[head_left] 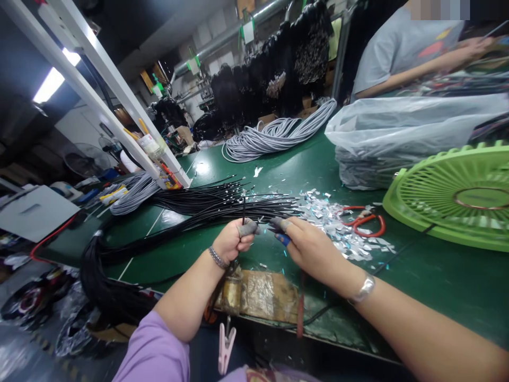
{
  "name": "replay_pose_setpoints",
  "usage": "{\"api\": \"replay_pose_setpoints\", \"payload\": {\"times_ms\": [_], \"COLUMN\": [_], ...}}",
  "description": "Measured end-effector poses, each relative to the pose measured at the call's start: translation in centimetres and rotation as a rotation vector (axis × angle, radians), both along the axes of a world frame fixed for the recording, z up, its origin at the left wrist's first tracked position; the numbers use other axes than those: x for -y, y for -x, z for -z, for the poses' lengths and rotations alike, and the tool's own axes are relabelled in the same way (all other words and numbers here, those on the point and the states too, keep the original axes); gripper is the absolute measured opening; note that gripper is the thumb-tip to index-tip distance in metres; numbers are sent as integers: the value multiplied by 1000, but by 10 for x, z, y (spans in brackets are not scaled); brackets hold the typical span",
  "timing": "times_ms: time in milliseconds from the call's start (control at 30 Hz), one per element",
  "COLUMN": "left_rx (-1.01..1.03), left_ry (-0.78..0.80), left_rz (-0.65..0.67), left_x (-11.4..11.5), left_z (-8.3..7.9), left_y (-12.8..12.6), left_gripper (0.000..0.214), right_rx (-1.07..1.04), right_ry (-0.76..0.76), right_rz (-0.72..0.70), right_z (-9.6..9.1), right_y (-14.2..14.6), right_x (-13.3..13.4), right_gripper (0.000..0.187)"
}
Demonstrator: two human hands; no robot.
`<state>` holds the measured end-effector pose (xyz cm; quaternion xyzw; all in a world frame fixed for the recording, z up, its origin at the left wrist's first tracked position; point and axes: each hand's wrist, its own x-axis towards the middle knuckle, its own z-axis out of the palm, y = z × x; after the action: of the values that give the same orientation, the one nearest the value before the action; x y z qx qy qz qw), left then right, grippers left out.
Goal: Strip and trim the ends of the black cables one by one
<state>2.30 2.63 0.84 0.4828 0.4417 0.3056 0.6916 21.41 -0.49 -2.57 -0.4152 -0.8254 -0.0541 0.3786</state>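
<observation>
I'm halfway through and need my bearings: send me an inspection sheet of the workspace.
Surface: glossy green tabletop, partly strewn with scraps.
Job's things: thin black cable, its end pointing upward.
Clutter: small silver foil-like scraps, lying around red-handled scissors.
Grips: left grip closed on the thin black cable; right grip close beside it, contents unclear.
Cables: long black cable bundle across the table; looped grey cable coil farther back.
Surroundings: round-slatted green plastic fan and translucent plastic bag at right; grey-shirted co-worker beyond.
</observation>
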Motion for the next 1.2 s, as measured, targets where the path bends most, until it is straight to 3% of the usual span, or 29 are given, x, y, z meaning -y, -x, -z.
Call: {"api": "replay_pose_setpoints", "payload": {"times_ms": [133, 500, 633, 733, 867, 1200], "left_rx": [95, 114, 75, 12, -88, -223], "left_ry": [90, 79, 7, -61, -144, -220], "left_rz": [34, 38, 7, -4, 26, 29], "left_x": [-1, 0, 2, 3, 5, 6], "left_z": [-1, 1, 1, 2, 3, 2], "left_y": [2, 1, -1, -3, -6, -11], "left_gripper": [37, 42, 50, 52, 50, 52], "right_rx": [0, -89, -340, -647, -967, -1228], "right_ry": [11, 80, 313, 523, 642, 894], "right_rz": [-36, -56, -81, -93, -148, -211], "right_z": [6, 9, 8, 6, 6, 0], "right_y": [7, 12, 10, 10, 12, 18], "right_x": [0, -1, -3, -5, -7, -3], "right_gripper": [32, 30, 20, 27, 39, 52]}}
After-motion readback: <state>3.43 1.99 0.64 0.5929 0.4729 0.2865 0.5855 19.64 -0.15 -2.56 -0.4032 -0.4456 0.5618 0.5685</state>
